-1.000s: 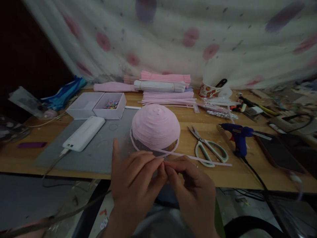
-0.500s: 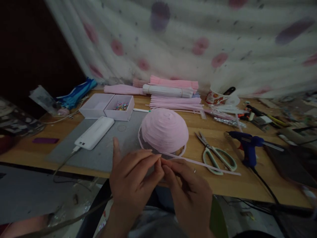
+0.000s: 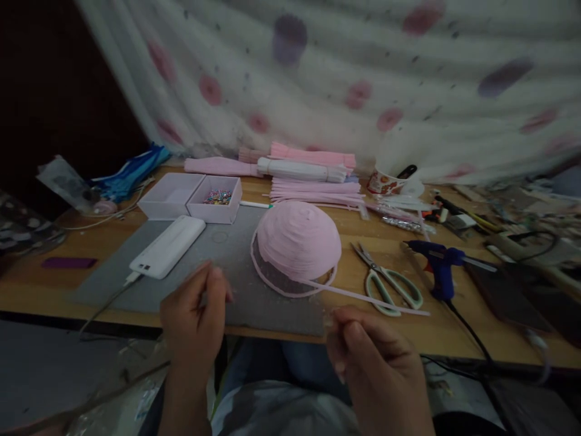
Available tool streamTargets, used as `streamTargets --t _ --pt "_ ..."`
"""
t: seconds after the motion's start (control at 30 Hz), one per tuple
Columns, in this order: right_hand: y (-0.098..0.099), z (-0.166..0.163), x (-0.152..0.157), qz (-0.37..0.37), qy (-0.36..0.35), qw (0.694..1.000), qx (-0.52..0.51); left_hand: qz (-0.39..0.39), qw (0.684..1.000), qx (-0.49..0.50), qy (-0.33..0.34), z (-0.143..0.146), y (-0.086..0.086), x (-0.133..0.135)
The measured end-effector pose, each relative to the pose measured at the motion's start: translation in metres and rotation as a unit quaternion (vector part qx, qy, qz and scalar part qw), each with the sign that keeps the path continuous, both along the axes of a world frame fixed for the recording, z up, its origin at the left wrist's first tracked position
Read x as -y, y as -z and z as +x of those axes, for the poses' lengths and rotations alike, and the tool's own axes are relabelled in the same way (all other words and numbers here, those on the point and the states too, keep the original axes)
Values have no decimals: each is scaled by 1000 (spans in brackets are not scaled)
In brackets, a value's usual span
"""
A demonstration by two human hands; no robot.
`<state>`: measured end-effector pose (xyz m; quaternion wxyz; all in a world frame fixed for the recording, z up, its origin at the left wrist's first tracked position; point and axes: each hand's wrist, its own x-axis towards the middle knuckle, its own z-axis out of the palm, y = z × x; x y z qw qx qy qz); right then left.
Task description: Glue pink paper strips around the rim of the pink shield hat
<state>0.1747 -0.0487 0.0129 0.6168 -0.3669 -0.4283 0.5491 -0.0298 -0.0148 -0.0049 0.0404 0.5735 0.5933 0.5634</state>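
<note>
Before 1 pink dome: 2 hands apart, curled, hold unclear; 1 scissors nearby.

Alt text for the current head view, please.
A person's left hand and right hand, fingers curled, are apart in front of a pale pink dome on a work table; whether they hold anything is unclear. A pink strip runs from the dome's near edge toward scissors, with a blue glue gun beyond.

Your head camera looks forward and down across the surface toward the curtain, your left hand and right hand close below.
</note>
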Motion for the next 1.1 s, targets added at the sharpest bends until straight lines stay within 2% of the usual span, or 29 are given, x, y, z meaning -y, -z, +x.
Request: streamTargets --t 0.07,0.17,0.27,0.37,0.57,0.7,0.8,0.9,0.97,1.1 --pt "2 0 0 -19 -12 1000 -17 -6 997 -67 -33 3 -2 -1" --pt "6 1 -1 -7 -29 999 -36 26 990 -127 -63 4 -5 -1" --pt "9 7 -4 8 -25 999 -40 20 991 -131 17 11 -2 3" --pt "7 18 -10 10 33 999 -12 -24 985 -144 93 25 10 6" --pt "12 52 -23 31 153 987 44 -155 972 -169 60 56 45 4" --pt "24 67 -28 61 203 971 109 -160 973 -160 47 67 55 -2" --pt "28 70 -33 107 212 962 132 -127 978 -164 35 68 51 -5" --pt "27 68 -37 141 216 957 131 -54 980 -190 32 65 38 -4" --pt "25 68 -39 151 227 952 138 -26 980 -190 53 62 28 -2" --pt "20 74 -38 162 240 945 151 -20 986 -130 99 54 15 0"
